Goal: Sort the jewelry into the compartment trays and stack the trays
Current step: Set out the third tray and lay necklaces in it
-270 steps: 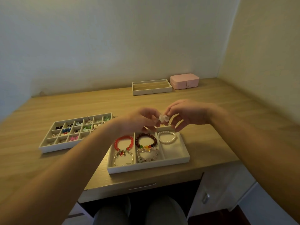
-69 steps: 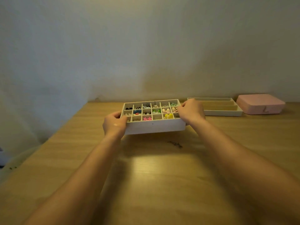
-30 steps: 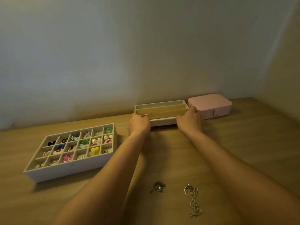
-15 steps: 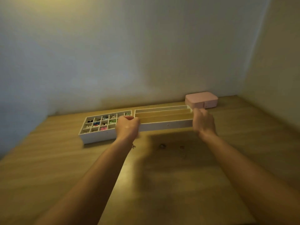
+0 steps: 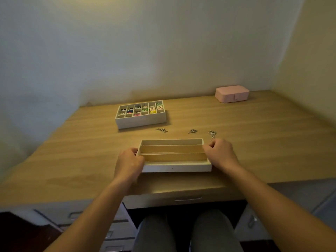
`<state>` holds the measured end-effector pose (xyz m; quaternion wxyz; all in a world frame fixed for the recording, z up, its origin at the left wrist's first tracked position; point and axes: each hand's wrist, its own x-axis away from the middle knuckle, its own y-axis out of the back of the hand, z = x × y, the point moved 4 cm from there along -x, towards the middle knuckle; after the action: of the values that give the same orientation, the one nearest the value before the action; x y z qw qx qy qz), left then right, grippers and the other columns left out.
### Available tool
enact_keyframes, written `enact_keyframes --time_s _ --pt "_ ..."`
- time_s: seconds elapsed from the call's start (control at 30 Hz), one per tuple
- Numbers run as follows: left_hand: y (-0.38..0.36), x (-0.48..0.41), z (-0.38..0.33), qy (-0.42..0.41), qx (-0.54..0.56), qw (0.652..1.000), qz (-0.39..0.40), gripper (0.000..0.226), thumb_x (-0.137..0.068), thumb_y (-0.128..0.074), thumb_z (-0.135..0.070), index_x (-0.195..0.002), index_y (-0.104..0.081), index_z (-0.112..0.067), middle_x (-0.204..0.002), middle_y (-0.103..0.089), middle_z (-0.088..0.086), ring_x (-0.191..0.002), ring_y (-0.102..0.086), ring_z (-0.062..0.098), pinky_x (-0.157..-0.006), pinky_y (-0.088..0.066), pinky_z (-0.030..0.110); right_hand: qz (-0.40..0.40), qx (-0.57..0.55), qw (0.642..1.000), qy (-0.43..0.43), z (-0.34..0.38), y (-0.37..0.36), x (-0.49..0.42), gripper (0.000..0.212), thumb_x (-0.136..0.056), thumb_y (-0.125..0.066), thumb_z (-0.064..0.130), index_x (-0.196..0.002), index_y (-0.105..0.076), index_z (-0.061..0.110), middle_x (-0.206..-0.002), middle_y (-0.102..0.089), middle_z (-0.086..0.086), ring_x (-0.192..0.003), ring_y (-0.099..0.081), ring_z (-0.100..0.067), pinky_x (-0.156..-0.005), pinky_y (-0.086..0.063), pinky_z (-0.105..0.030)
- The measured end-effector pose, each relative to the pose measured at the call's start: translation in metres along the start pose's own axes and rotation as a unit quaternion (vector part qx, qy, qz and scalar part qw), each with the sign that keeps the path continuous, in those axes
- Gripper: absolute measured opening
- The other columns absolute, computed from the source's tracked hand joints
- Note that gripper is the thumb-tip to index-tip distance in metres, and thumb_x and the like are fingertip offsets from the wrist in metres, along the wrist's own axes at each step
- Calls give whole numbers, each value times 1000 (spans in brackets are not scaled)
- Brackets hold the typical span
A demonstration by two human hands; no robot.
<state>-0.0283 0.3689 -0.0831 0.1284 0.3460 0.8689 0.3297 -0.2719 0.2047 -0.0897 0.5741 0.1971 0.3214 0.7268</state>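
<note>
A white tray (image 5: 174, 167) with three long compartments, nothing visible in them, sits near the desk's front edge. My left hand (image 5: 128, 165) grips its left end and my right hand (image 5: 221, 154) grips its right end. Behind it on the desk lie three small silver chains: one at the left (image 5: 162, 130), one in the middle (image 5: 192, 131), one at the right (image 5: 212, 133). Farther back stands a white tray of many small compartments (image 5: 141, 119) filled with colourful small pieces; it looks taller than a single tray.
A shut pink jewelry box (image 5: 232, 93) stands at the back right by the wall. The wooden desk (image 5: 263, 142) meets walls at the back and right. Below the front edge are drawers (image 5: 187, 199) and my knees.
Both hands have carried the long-compartment tray from the back of the desk toward me to the front edge. The view has tilted down.
</note>
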Motion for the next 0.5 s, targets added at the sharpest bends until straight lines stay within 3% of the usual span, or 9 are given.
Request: enact_keyframes --time_s 0.1,0.27,0.4,0.5 --pt "-2 -4 15 20 -32 999 -2 21 -90 -50 -27 -81 -66 -16 -82 -65 5 -83 -61 28 -75 -50 42 26 43 999 4 1 -9 1 34 -91 -58 32 -72 -65 4 -71 -67 -11 -69 -64 -30 -60 -47 -34" --pt "-4 -23 20 33 -82 996 6 29 -96 -41 -52 -98 -56 -28 -93 -62 -3 -89 -60 22 -87 -52 43 -11 141 990 5 1 3 -30 31 -95 -50 42 -80 -65 19 -79 -66 0 -77 -63 -23 -71 -51 -36" --pt "-6 -51 2 14 -59 997 -48 27 -95 -46 -48 -103 -59 -25 -96 -64 -1 -89 -60 23 -83 -52 42 -35 94 995 -21 -17 15 -75 17 -95 -59 35 -104 -68 25 -106 -70 -4 -98 -63 -26 -83 -53 -37" --pt "-14 -71 -22 -16 -1 998 -63 22 -96 -51 -39 -107 -60 -22 -102 -64 -1 -94 -58 21 -85 -51 44 20 113 993 -9 -24 8 -96 36 -93 -63 40 -126 -67 26 -123 -65 -4 -111 -61 -26 -94 -52 -39"
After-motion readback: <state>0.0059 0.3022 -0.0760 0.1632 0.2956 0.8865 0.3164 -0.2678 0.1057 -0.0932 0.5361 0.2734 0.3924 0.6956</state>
